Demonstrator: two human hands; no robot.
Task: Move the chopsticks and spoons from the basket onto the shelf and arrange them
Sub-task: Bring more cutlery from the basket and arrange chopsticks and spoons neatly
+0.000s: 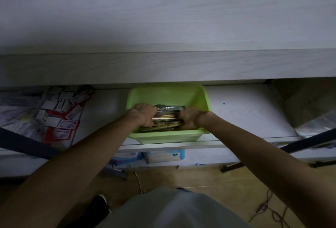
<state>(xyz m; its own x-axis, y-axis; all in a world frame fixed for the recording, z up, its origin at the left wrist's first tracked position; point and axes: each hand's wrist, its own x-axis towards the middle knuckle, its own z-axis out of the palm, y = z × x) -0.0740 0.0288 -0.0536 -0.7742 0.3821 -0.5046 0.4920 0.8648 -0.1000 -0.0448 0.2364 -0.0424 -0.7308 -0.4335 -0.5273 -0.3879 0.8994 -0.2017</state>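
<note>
Plainly the pick-up step is in hand: both hands are down inside the green basket, which sits on a lower shelf under a broad pale upper shelf board. The left hand curls round one end of a bundle of chopsticks and spoons, and the right hand curls round the other end, so the bundle is gripped between them and lies low in the near half of the basket. I judge that nothing has yet been moved out, since the shelf surface beside the basket shows none of the utensils.

The next move seems to call for lifting the bundle level, clear of the basket's near rim, without letting loose pieces slide out of either end, and then setting it down on the shelf for sorting.

Much is hard to read here. The light is dim and the bundle looks wrapped in glossy clear film, so I cannot tell spoons from chopsticks beyond some pale wooden sticks and a darker shiny shape at the far side. The fingertips are hidden under the bundle. The back of the lower shelf is hidden by the upper board. To the left lies a heap of small red-and-white boxes, with labels too blurred to read
</note>
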